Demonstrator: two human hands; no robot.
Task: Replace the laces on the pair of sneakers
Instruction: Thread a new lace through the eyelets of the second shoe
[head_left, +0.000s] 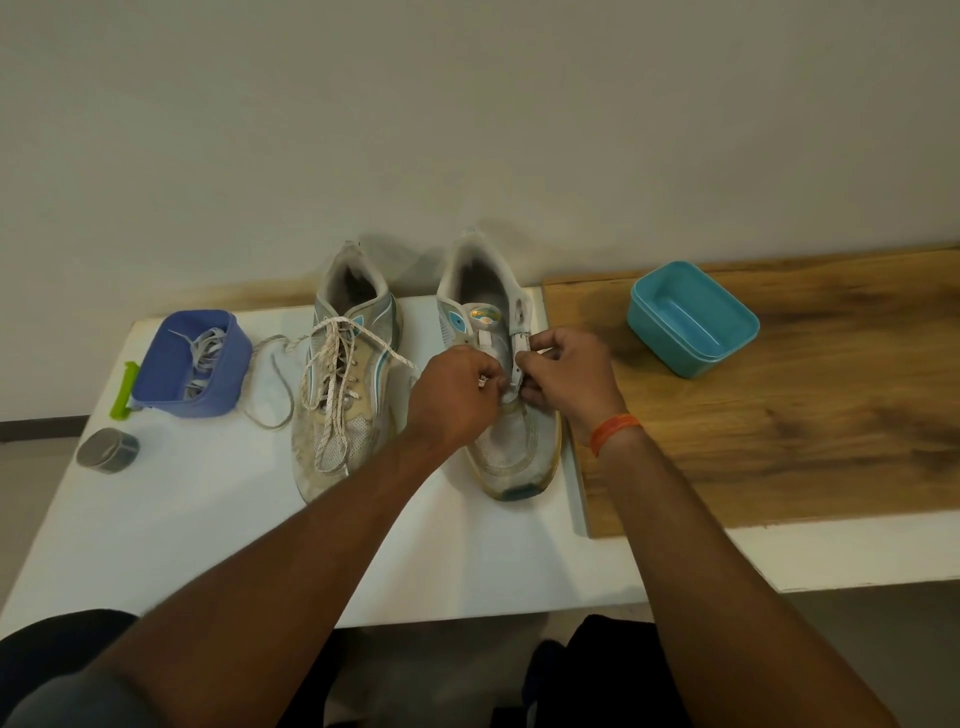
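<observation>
Two worn white and teal sneakers stand toe-toward-me on a white table (208, 519). The left sneaker (340, 395) carries a speckled white lace (332, 384), loosely threaded, with one end trailing left across the table. The right sneaker (511, 447) shows bare eyelets and an open tongue. My left hand (457, 395) pinches a lace tip over the lower eyelets of the right sneaker. My right hand (566, 376) pinches the right eyelet flap of that same sneaker. An orange band circles my right wrist.
A purple tub (195, 364) at the left holds a pile of pale laces. A green clip (124, 389) and a grey tape roll (106, 451) lie beside it. An empty teal tub (691, 319) sits on a wooden board (805, 426) at the right.
</observation>
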